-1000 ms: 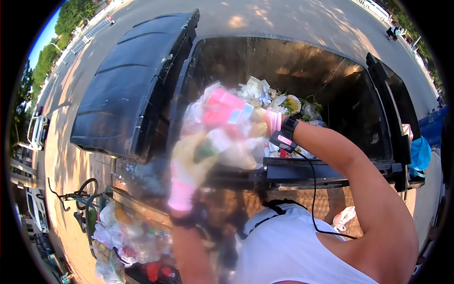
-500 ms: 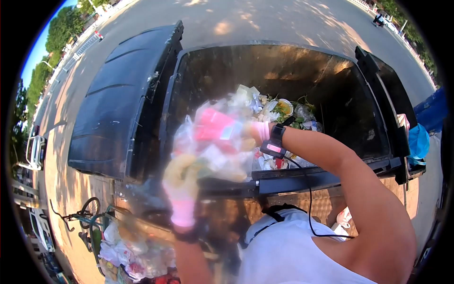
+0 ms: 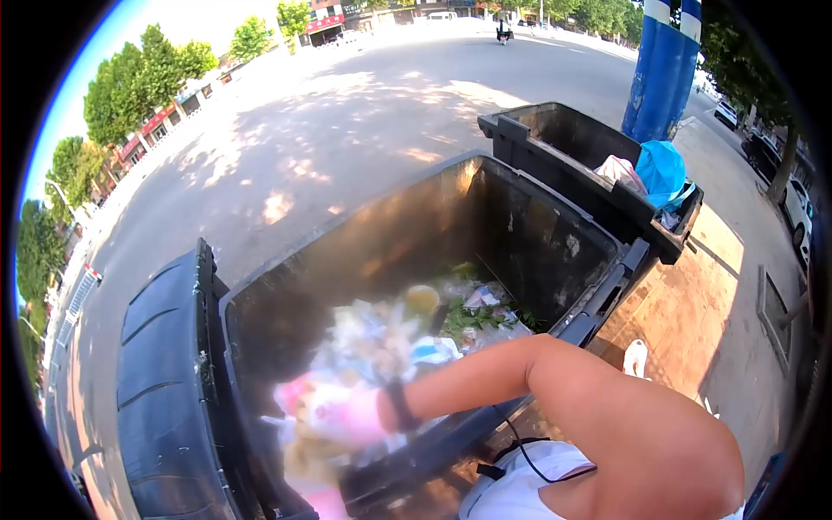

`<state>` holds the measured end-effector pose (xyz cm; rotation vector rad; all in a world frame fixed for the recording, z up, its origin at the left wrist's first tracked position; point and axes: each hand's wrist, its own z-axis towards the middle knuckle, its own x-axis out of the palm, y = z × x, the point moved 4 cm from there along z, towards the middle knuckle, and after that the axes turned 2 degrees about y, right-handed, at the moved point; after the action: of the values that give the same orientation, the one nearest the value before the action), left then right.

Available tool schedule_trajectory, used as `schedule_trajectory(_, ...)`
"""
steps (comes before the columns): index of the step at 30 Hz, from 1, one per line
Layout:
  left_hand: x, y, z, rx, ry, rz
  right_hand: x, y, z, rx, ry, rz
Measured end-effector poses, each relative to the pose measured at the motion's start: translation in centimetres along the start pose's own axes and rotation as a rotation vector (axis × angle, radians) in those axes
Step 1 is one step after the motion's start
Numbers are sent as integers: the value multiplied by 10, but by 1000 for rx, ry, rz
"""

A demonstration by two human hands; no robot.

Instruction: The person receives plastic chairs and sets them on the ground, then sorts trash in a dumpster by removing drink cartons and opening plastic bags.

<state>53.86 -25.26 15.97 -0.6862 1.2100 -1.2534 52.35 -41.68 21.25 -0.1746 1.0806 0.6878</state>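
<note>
Both my hands wear pink-and-white gloves with yellowish fingers, smeared by motion. My right hand (image 3: 342, 412) reaches across the bin's near left part, closed on a pink plastic bag (image 3: 291, 395). Just below it, at the near rim, my left hand (image 3: 310, 459) is curled against the same bundle; its fingertips are blurred. A blurred heap of white and clear plastic rubbish (image 3: 364, 342) lies beyond my hands inside the large black bin (image 3: 381, 238). Green leaves (image 3: 485, 322) and a round yellowish container (image 3: 422, 301) show among the rubbish.
The bin's dark lid (image 3: 165, 381) hangs open on the left. A second black bin (image 3: 563, 130) holds a blue bag (image 3: 663, 173) at the right. Behind it stands a blue-and-white post (image 3: 663, 78). A rider (image 3: 503, 30) is far off on the road.
My view has swung up and right, bringing more road and the second bin into sight. My hands have come closer together, with the pink bag lower at the bin's near left.
</note>
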Motion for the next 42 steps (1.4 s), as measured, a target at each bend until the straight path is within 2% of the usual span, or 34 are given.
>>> schedule_trajectory(2,10,6,3,-110,22,-99,4,-8,1,20,6,-88)
schedule_trajectory(4,22,19,2,-156,44,-234,0,-19,-11,52,-33,52)
schedule_trajectory(5,27,11,3,-64,66,-81,-3,-22,-14,53,-51,130)
schedule_trajectory(6,31,4,4,-37,105,-17,-1,-27,-16,35,-16,89)
schedule_trajectory(7,33,0,6,-11,143,46,-5,-30,-21,34,-69,196)
schedule_trajectory(9,45,17,9,-28,145,24,-4,-37,-33,83,-68,169)
schedule_trajectory(12,57,15,13,-109,145,-7,-15,-42,-39,249,238,247)
schedule_trajectory(16,65,8,27,-302,162,-76,-10,-58,-44,337,176,264)
schedule_trajectory(18,64,9,34,-294,189,-145,6,-67,-41,411,241,249)
schedule_trajectory(20,62,4,38,-288,228,-149,-1,-66,-36,490,265,360)
schedule_trajectory(23,63,12,44,-378,187,-176,13,-72,-30,531,254,313)
schedule_trajectory(28,61,32,52,-328,119,-199,25,-74,-21,584,149,354)
schedule_trajectory(32,61,29,52,-368,85,-268,12,-66,-6,625,200,325)
schedule_trajectory(35,58,29,54,-349,54,-194,30,-70,-6,480,108,186)
schedule_trajectory(36,58,39,55,-352,36,-185,40,-74,-6,530,175,229)
schedule_trajectory(39,55,45,56,-430,-16,-197,40,-73,-1,467,126,188)
schedule_trajectory(40,52,46,57,-411,-11,-204,45,-78,1,489,214,235)
schedule_trajectory(42,43,70,67,-338,4,-263,57,-92,2,405,149,473)
